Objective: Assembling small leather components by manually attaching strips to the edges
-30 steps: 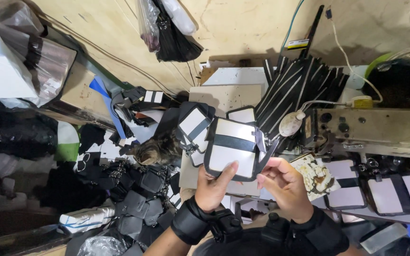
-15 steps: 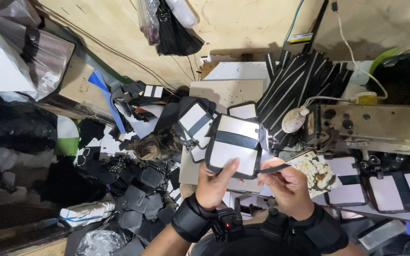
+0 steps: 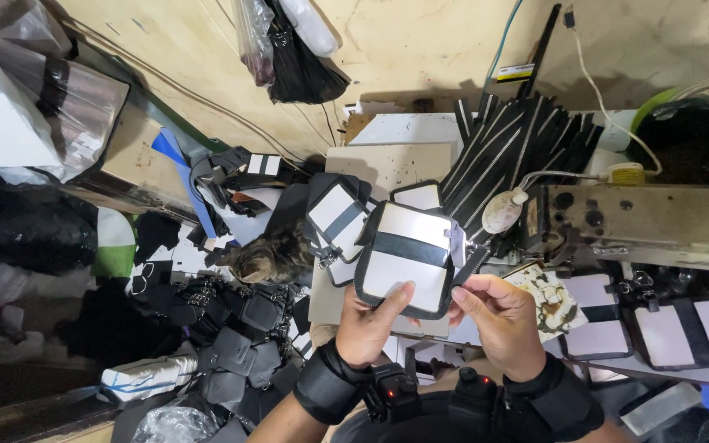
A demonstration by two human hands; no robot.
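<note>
Both hands hold up a flat white panel with black trim and a black cross strap (image 3: 404,256). My left hand (image 3: 377,321) grips its lower edge, thumb on the front. My right hand (image 3: 498,316) pinches the lower right corner beside a black zipper strip. Just behind the panel, similar white-and-black panels (image 3: 336,215) lie on a pale work board (image 3: 391,164).
A sewing machine (image 3: 650,221) with a small lamp (image 3: 504,212) stands at right, a fan of black strips (image 3: 506,143) behind it. More panels (image 3: 683,324) lie at right. A tabby cat (image 3: 266,258) sits left of the board. Black pouches (image 3: 235,328) pile below it.
The panel has stayed raised between both hands. My right hand has slid from under the panel to its lower right corner. The view has shifted slightly.
</note>
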